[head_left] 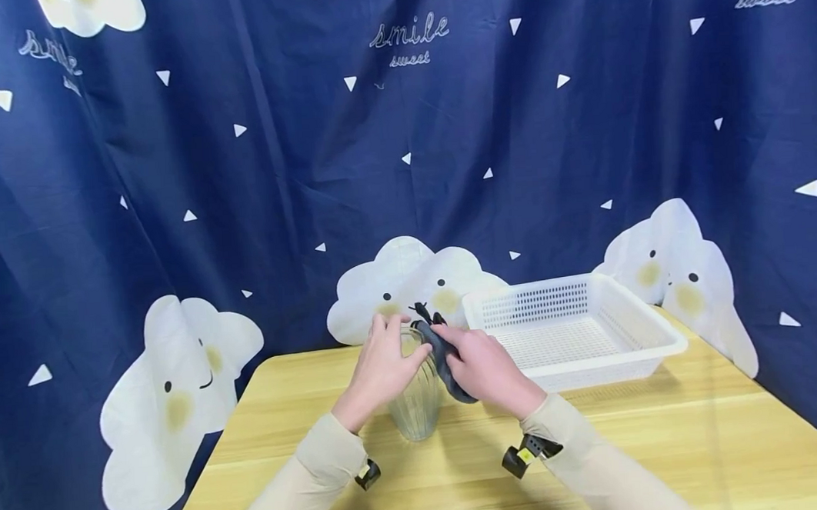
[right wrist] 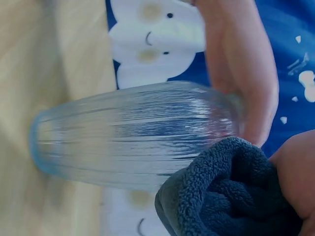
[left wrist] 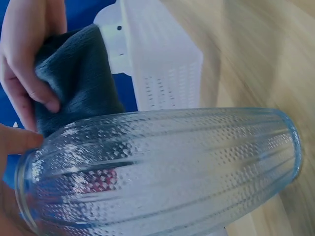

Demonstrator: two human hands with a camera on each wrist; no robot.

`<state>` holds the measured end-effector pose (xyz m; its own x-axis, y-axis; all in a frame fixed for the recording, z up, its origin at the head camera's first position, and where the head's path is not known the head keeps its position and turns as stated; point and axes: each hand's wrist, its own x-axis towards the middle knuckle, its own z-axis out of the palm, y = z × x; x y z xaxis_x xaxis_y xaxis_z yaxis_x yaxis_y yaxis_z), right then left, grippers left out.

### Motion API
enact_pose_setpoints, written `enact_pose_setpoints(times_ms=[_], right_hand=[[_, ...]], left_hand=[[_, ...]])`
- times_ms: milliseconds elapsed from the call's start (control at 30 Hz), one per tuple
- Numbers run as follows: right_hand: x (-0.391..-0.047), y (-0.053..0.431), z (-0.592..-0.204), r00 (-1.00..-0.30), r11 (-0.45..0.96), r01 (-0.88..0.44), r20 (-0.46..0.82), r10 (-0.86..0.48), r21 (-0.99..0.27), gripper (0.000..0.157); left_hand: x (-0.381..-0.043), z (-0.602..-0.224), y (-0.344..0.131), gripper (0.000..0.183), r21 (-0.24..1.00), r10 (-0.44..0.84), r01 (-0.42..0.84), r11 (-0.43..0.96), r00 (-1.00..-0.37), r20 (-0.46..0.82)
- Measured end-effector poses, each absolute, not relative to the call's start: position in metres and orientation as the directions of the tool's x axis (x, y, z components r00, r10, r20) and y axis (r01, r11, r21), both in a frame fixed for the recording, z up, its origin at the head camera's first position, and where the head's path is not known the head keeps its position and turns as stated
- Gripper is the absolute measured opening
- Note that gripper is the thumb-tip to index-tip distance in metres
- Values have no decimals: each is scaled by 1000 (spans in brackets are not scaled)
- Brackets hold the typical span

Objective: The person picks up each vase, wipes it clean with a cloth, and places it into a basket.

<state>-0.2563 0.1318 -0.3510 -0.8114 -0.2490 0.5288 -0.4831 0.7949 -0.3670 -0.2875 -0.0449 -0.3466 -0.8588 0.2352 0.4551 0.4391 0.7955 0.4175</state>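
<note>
Head view: our vase stands upright, mouth up.
Clear, ribbed; left hand curled round its top, right hand gripping cloth.

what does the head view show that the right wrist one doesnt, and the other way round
Only the head view: the white basket and the black device on the right wrist.

Only the right wrist view: the looped pile of the dark cloth, up close.

Both: the glass vase, that cloth, the left hand, the right hand, the table and the cloud-print curtain.
</note>
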Motion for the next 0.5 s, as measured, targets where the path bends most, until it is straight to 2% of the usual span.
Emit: enact_pose_setpoints(times_ms=[133, 333, 500], right_hand=[[-255, 128, -349, -804, 809, -491, 526, -278, -323, 41], [-260, 124, -373, -832, 826, -473, 465, -303, -306, 42], [-265, 122, -403, -887, 834, -434, 326, -328, -342, 43]], left_hand=[[-284, -344, -46, 57, 438, 254, 454, 776, -861, 441], [-283, -345, -46, 51, 455, 284, 479, 751, -856, 432], [-287, -348, -46, 53, 449, 270, 482, 752, -848, 456]])
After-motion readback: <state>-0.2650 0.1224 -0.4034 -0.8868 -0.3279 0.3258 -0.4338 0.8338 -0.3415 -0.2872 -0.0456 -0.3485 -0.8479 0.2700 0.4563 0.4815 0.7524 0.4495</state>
